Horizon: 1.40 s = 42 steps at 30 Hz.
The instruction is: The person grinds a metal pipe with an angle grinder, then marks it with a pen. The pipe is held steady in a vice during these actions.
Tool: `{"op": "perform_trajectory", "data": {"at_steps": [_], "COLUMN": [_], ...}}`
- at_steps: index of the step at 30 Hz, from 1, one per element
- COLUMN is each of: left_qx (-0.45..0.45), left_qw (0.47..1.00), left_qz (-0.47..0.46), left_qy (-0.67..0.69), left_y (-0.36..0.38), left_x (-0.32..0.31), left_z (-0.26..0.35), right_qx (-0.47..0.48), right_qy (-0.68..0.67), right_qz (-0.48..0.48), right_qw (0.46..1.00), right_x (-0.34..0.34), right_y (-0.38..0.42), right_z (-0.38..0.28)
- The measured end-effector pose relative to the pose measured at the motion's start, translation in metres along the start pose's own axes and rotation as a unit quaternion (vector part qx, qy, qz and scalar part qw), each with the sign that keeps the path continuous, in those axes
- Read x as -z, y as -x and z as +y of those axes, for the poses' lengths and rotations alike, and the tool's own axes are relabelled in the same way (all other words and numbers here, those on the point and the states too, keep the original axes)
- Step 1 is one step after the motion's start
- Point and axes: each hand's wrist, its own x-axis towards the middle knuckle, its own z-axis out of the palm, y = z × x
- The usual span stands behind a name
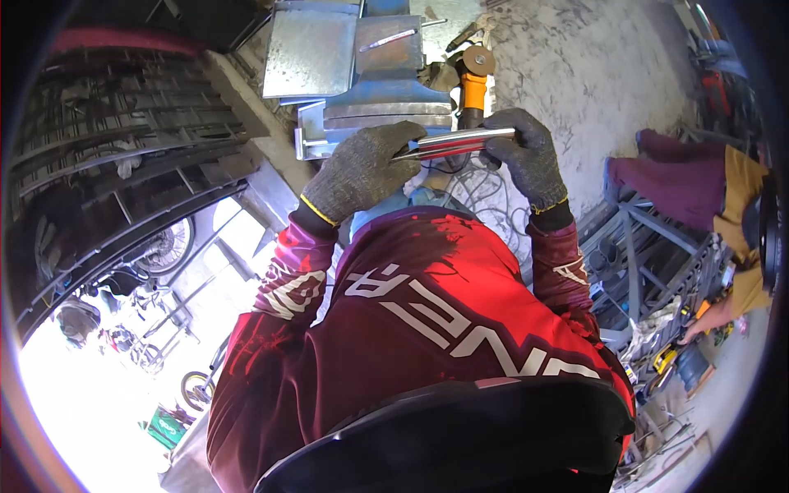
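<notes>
My left hand (366, 168), in a dark grey knit glove with a yellow cuff, grips the left end of a short, shiny metal tube (460, 143). Around its right end close the fingers of my right hand (528, 156), gloved the same way. The tube lies nearly level in front of my chest, with bright and red streaks along it; I cannot tell whether it is one piece or two side by side. Just beyond my hands is a blue metal bench (386, 103), and an orange angle grinder (473, 86) with a round disc lies to its right.
On the bench rest a flat metal sheet (311, 49) and a pen (386, 39). Cables (493, 197) coil on the floor below my hands. Metal racks (123, 123) stand at left. Another person (735, 222) is at right, beside stacked steel bars (649, 255) and tools.
</notes>
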Motion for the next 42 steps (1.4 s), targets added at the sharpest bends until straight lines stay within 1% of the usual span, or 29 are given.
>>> {"op": "perform_trajectory", "data": {"at_steps": [2, 3, 5, 6, 8, 12, 14, 15, 17, 19, 22, 23, 25, 26, 27, 29, 31, 33, 37, 39, 42], "left_qx": [-0.046, -0.044, -0.091, -0.088, -0.148, -0.138, -0.052, -0.067, -0.051, -0.076, -0.058, -0.066, 0.032, 0.038, 0.035, -0.002, 0.013, 0.013, 0.022, 0.033, 0.019], "left_qw": [0.997, 0.997, 0.991, 0.991, 0.980, 0.983, 0.991, 0.991, 0.994, 0.993, 0.996, 0.996, 0.999, 0.999, 0.999, 0.999, 0.999, 0.999, 0.999, 0.999, 0.999], "left_qz": [0.026, 0.030, 0.075, 0.080, 0.099, 0.093, 0.077, 0.070, 0.070, 0.059, 0.048, 0.034, 0.009, 0.008, -0.001, 0.033, 0.017, 0.033, 0.024, 0.014, 0.018], "left_qy": [-0.053, -0.051, -0.065, -0.064, -0.087, -0.082, -0.092, -0.088, -0.071, -0.074, -0.052, -0.057, -0.015, 0.025, 0.021, 0.031, 0.032, 0.018, -0.002, 0.039, 0.035], "left_y": [-0.002, -0.002, -0.003, -0.003, -0.005, -0.005, -0.008, -0.012, -0.015, -0.017, -0.015, -0.015, -0.012, -0.010, -0.009, -0.008, -0.008, -0.007, -0.008, -0.008, -0.007], "left_x": [-0.004, -0.007, -0.012, -0.010, -0.011, -0.001, -0.001, -0.003, -0.002, -0.002, 0.001, 0.002, 0.004, 0.003, 0.003, 0.004, 0.006, 0.006, 0.008, 0.008, 0.006], "left_z": [-0.002, -0.003, -0.007, -0.014, -0.017, 0.003, 0.014, 0.015, 0.007, -0.001, -0.005, -0.007, -0.009, -0.011, -0.012, -0.011, -0.011, -0.014, -0.009, -0.004, -0.013], "right_qx": [-0.012, -0.014, 0.020, 0.020, 0.015, 0.032, 0.031, 0.050, 0.029, 0.026, 0.037, 0.038, 0.024, 0.066, 0.066, 0.109, 0.101, 0.114, 0.130, 0.133, 0.155], "right_qy": [0.003, 0.006, 0.029, 0.031, -0.017, -0.010, -0.013, 0.010, 0.004, 0.011, 0.092, 0.087, 0.077, 0.122, 0.118, 0.125, 0.128, 0.143, 0.128, 0.134, 0.160], "right_qz": [0.006, 0.002, 0.029, 0.024, 0.014, 0.017, 0.019, 0.016, -0.005, 0.014, -0.010, 0.005, -0.031, -0.035, -0.025, -0.029, -0.032, -0.035, -0.026, -0.021, -0.013], "right_qw": [1.000, 1.000, 0.999, 0.999, 1.000, 0.999, 0.999, 0.999, 1.000, 1.000, 0.995, 0.995, 0.996, 0.990, 0.991, 0.986, 0.986, 0.983, 0.983, 0.982, 0.975], "right_x": [0.001, 0.002, 0.003, 0.001, 0.003, 0.000, 0.000, 0.003, -0.002, -0.008, -0.014, -0.016, -0.020, -0.021, -0.022, -0.022, -0.020, -0.019, -0.019, -0.018, -0.017], "right_y": [0.000, 0.000, -0.003, -0.005, -0.006, -0.009, -0.011, -0.013, -0.011, -0.011, -0.009, -0.007, -0.006, -0.005, -0.005, -0.007, -0.008, -0.008, -0.007, -0.007, -0.007], "right_z": [-0.004, -0.004, 0.000, 0.000, -0.001, -0.010, -0.007, -0.004, -0.021, -0.027, -0.028, -0.028, -0.032, -0.043, -0.041, -0.035, -0.031, -0.033, -0.027, -0.025, -0.021]}}
